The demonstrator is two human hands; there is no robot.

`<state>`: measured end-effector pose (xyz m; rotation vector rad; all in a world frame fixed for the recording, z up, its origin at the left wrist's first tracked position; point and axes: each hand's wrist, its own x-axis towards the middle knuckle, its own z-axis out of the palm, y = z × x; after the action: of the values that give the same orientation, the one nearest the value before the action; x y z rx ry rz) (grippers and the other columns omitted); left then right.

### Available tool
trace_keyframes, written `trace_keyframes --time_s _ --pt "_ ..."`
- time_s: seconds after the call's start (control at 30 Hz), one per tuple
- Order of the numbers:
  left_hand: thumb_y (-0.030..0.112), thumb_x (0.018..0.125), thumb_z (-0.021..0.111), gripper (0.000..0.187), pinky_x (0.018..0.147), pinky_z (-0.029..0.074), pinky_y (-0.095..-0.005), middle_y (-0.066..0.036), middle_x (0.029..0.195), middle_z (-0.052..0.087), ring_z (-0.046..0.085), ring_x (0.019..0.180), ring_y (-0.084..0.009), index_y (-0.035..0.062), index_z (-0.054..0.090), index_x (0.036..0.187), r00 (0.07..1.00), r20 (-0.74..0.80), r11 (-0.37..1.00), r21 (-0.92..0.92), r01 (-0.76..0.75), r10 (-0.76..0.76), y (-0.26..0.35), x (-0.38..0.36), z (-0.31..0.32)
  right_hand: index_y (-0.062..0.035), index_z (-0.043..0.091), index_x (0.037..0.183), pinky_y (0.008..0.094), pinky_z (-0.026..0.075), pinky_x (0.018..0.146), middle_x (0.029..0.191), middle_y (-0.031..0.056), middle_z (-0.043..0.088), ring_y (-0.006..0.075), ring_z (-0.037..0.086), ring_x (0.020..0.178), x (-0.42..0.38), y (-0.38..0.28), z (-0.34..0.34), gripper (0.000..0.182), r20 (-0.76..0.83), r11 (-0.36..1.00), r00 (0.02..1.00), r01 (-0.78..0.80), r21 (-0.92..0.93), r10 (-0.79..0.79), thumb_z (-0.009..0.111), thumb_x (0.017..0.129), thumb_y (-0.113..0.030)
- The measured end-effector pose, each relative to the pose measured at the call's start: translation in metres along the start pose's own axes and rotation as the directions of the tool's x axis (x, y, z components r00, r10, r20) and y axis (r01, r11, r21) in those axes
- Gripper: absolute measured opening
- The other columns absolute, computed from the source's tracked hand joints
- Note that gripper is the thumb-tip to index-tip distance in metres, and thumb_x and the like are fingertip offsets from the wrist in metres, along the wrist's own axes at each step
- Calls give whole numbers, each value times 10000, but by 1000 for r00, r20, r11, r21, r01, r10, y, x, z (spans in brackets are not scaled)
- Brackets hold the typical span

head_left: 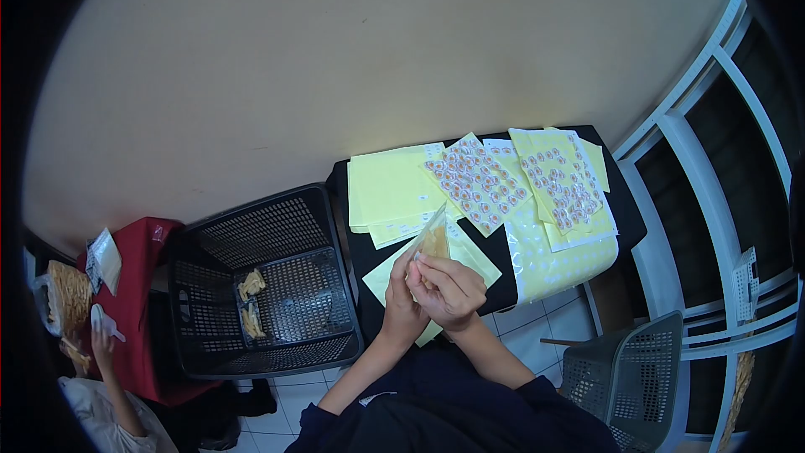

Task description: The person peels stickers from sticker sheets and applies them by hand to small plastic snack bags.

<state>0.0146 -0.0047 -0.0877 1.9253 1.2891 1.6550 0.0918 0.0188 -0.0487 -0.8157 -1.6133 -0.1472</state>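
Over the front of the black-covered table, both my hands are together at a small clear plastic bag (434,241) with pale yellow pieces inside. My left hand (404,306) is closed around the bag's near side, and the bag tilts upward. The fingers of my right hand (453,292) are closed in a pinch against the bag; a small pale spot shows at the fingertips, too small to name. Just beyond lies a sheet of round stickers (476,183). Plain yellow backing sheets (394,189) lie to its left and under my hands.
More sticker sheets (563,184) overlap on the right of the table (625,201). On the left stands a black plastic basket (314,226) with several filled bags (251,285). Another person's hand (102,342) works at a red-covered table (134,285). A grey basket (641,377) is at lower right.
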Motion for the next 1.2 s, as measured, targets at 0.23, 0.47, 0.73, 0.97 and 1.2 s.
trace_keyframes --time_s 0.23,0.47,0.73,0.97,1.2 --pt "18 756 570 559 831 418 -362 -230 1138 427 494 1009 -341 -2 240 1208 1000 5 1000 -8 -29 29 0 0 1 -22 622 698 237 474 537 728 74 623 179 596 605 2 -1 0 113 36 996 997 -77 55 75 678 601 -11" --pt "36 765 561 586 800 440 -377 -251 1136 424 499 1002 -363 -13 212 1233 996 48 997 -20 75 -74 1 -2 4 -9 634 784 279 471 641 801 67 619 210 573 703 -5 5 -4 156 116 996 990 -83 40 78 662 633 -35" --pt "51 772 545 596 803 438 -380 -260 1138 425 498 1008 -367 -10 198 1252 978 155 964 -200 173 -143 -10 -13 17 -68 650 863 306 415 733 924 30 608 222 528 834 -22 12 -19 205 222 987 961 -153 -56 162 644 671 -137" --pt "43 759 556 638 855 400 -378 -261 1160 408 455 1066 -363 1 173 1267 948 256 942 -226 249 -189 -5 -16 32 -61 645 887 330 386 787 945 62 608 264 506 893 -33 24 -37 234 287 965 923 -227 -132 257 639 674 -157" --pt "66 736 594 705 877 387 -345 -190 1145 413 459 1065 -285 20 136 1271 890 328 878 -254 405 -316 0 -23 49 -40 636 899 333 381 807 965 76 600 259 511 908 -44 26 -39 261 313 939 887 -340 -56 340 647 676 -176"
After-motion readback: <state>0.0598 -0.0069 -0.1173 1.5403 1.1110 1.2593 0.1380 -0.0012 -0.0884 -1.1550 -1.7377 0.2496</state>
